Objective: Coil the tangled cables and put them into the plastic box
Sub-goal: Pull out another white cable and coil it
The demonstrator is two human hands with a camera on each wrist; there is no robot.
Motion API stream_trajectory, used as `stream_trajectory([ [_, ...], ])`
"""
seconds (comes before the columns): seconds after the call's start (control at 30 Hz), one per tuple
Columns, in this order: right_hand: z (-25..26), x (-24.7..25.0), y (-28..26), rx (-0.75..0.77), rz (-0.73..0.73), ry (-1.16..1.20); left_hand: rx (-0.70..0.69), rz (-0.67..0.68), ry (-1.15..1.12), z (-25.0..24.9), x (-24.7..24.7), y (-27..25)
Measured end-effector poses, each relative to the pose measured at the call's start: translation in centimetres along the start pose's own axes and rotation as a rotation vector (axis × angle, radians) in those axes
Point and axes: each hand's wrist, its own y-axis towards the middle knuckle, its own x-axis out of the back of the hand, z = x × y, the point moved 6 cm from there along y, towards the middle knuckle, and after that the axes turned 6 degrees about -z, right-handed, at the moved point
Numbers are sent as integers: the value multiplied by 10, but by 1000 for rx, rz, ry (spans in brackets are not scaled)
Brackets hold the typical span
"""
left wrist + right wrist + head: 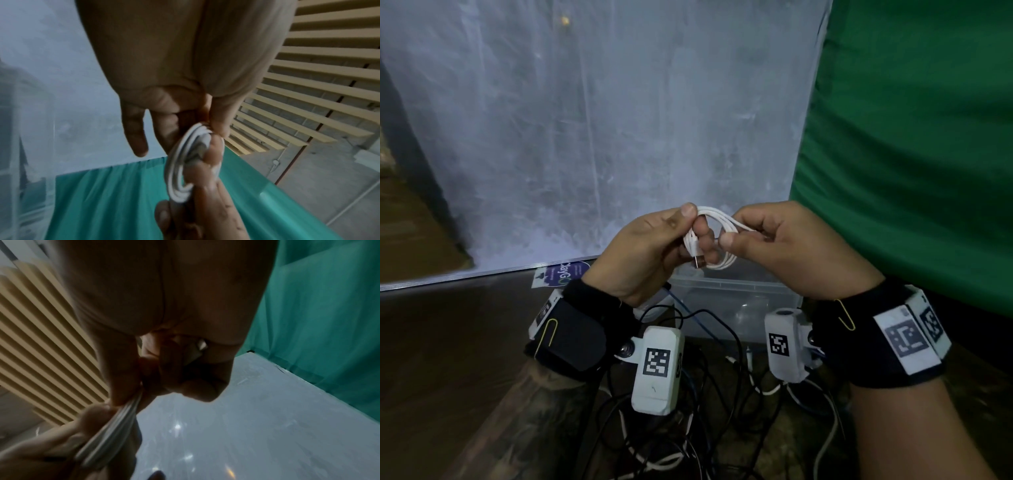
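Note:
A white cable (714, 236) is wound into a small coil and held up between both hands above the clear plastic box (736, 301). My left hand (654, 246) pinches the coil's left side, thumb on top, with the cable's plug end (699, 262) hanging below its fingers. My right hand (780, 246) grips the right side of the coil with curled fingers. In the left wrist view the white coil (179, 168) sits edge-on between the fingers of both hands. The right wrist view shows the cable strands (115, 423) running between thumb and fingers, blurred.
A tangle of black, white and blue cables (705, 411) lies on the dark wooden surface (448, 342) in front of the box. A pale sheet (602, 137) hangs behind, green cloth (911, 137) at right. A printed label (561, 275) lies left of the box.

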Motion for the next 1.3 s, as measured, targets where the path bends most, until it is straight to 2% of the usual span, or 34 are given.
stream_trajectory([
  [0.23,5,-3,3,40,-143,27,1,-119,-208,3,-8,5],
  [0.3,1,-5,5,19,-152,95,-50,-175,-174,2,-4,7],
  [0.4,-10,-8,7,-32,-128,79,-104,-224,-113,-2,4,8],
  [0.53,-22,-11,9,-23,-109,2,-97,-203,-68,-1,8,9],
  [0.6,-24,-9,10,-49,-153,99,-73,-165,-55,1,5,8],
  [0.77,-31,-4,9,-200,-281,525,-43,-82,-91,5,-1,10],
  [0.9,-31,-8,9,-261,-316,683,-12,-47,-118,9,-6,9],
  [1.03,-24,-17,9,-279,-227,647,-50,-128,-180,11,-2,10],
  [1.17,-12,-27,9,-175,-112,589,-125,-258,-78,15,7,12],
  [1.3,-9,-31,9,-135,-224,494,-154,-294,56,19,4,13],
])
